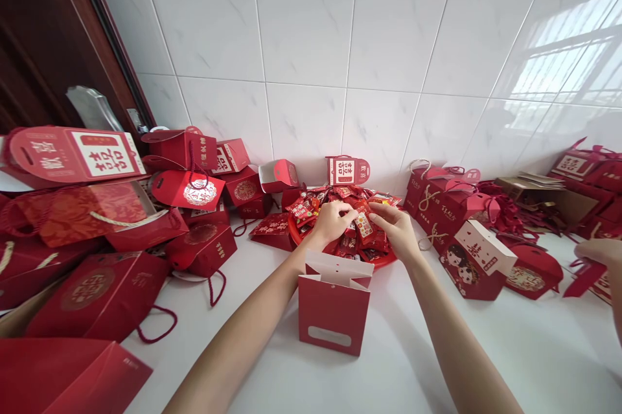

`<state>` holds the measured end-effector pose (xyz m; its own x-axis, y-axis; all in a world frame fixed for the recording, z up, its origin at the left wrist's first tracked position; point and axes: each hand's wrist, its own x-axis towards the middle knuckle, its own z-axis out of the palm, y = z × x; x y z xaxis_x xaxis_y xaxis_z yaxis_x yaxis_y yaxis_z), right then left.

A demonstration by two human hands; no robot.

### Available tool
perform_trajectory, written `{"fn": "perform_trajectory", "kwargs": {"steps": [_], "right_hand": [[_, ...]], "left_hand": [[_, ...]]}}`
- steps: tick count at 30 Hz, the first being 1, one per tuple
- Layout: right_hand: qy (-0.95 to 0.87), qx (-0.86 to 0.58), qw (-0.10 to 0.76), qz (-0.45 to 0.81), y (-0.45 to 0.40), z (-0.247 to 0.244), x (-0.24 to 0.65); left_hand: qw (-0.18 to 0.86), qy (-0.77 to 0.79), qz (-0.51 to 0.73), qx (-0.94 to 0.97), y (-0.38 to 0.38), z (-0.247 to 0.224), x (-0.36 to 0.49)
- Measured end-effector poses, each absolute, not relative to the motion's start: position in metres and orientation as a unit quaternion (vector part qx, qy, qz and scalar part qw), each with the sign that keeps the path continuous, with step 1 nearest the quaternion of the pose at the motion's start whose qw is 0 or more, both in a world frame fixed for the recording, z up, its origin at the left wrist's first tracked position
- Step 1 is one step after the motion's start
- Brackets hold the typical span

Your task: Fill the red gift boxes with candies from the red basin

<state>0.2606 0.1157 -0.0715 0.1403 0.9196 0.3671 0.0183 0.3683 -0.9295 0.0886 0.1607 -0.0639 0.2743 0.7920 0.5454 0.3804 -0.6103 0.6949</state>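
Observation:
Both my hands are over a red basin (389, 260) heaped with small red wrapped candy packets (301, 208). My left hand (334, 223) has its fingers curled together above the pile; whatever is in them is hidden. Beside it, my right hand (396, 227) has its thumb and fingers closed at the edge of a red and white candy packet (363, 225), which lies between the two hands. In front of the basin, between my forearms, stands a red gift box (334, 310) with its top open and a clear slot low on its face.
Several red gift boxes (204, 249) with cord handles are piled on the left. More boxes (440, 207) stand on the right, including one with a cartoon couple (479, 262). At the far right, another person's hand (600, 252) is near a ribbon. A tiled wall (306, 19) rises behind.

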Motion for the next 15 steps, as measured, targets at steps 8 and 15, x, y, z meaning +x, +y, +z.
{"fn": "perform_trajectory", "kwargs": {"steps": [8, 15], "right_hand": [[-0.569, -0.425, 0.589, 0.386, 0.1129, -0.0696, 0.2576], [-0.532, -0.393, 0.636, 0.398, 0.1142, -0.0703, 0.2586]], "left_hand": [[0.216, 0.375, 0.479, 0.763, 0.1583, -0.0613, 0.0883], [0.268, 0.349, 0.519, 0.733, 0.1557, -0.0594, 0.0886]]}}
